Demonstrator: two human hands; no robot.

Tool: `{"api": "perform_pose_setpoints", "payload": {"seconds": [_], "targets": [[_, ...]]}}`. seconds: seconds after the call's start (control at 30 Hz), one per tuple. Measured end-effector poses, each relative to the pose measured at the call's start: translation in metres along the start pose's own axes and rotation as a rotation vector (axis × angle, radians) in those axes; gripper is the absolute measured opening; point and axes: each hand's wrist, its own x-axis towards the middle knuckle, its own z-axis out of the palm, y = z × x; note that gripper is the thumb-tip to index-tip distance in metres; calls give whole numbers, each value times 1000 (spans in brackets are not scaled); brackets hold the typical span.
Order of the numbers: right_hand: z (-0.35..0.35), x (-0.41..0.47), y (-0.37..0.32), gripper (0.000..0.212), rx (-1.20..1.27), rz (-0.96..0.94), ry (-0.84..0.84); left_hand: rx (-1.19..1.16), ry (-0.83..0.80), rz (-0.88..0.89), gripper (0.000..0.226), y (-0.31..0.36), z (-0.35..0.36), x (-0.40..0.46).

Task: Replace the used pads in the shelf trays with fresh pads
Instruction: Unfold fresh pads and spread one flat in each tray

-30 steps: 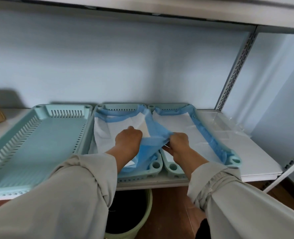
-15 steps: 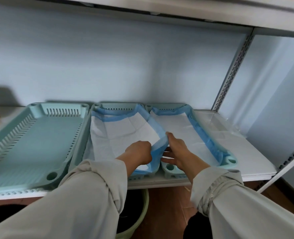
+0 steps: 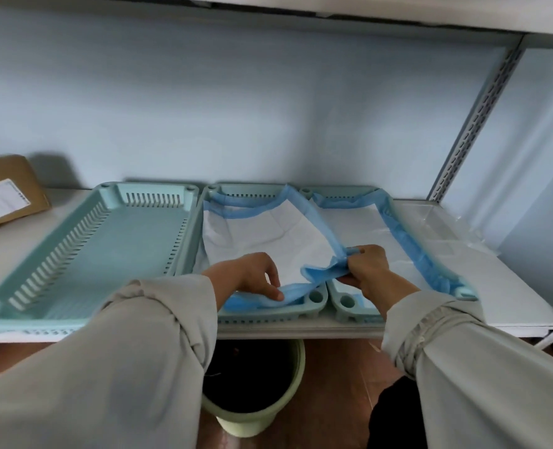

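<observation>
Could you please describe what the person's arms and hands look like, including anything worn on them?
Both arms wear loose, long light-grey sleeves: the left sleeve is baggy and folded near the wrist, the right sleeve bunched into gathered creases at the cuff. The left hand and right hand are bare, with no gloves, rings or watch visible.

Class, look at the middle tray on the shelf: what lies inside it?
A white pad with blue edging lies in the middle tray. The left hand and right hand hold its front edge. The tray floor beneath is hidden.
</observation>
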Motion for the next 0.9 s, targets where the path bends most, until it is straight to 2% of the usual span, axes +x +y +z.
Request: {"api": "perform_pose_setpoints", "payload": {"seconds": [0.13, 0.23, 0.33, 0.37, 0.43, 0.5, 0.6, 0.7, 0.8, 0.9], "targets": [[3, -5, 5, 18, 0, -15, 13, 22, -58, -12, 32, -12, -2, -10], [3, -10, 4, 23, -121, -78, 17, 52, -81, 26, 35, -13, -1, -17], [3, -15, 2, 35, -399, -215, -26, 140, 11, 53, 22, -11, -2, -22], [3, -18, 1, 45, -523, -268, -59, 166, 48, 52, 21, -10, -3, -22], [4, -23, 3, 65, -723, -373, -146, 195, 124, 49, 22, -7, -2, -25], [6, -27, 3, 73, -911, -434, -186, 195, 214, 34, 27, -4, -2, -26], [8, -32, 2, 57, -1168, -518, -215, 218, 310, 27, 30, -4, -2, -26], [15, -39, 0, 29, -1341, -683, -94, 298, 234, 44, 45, -10, 2, -30], [23, -42, -7, 19, -1244, -743, -8, 442, 217, 54, 38, -15, 7, -34], [27, -46, -14, 21, -1268, -745, -78, 431, 188, 41, 36, -16, 6, -39]]}}
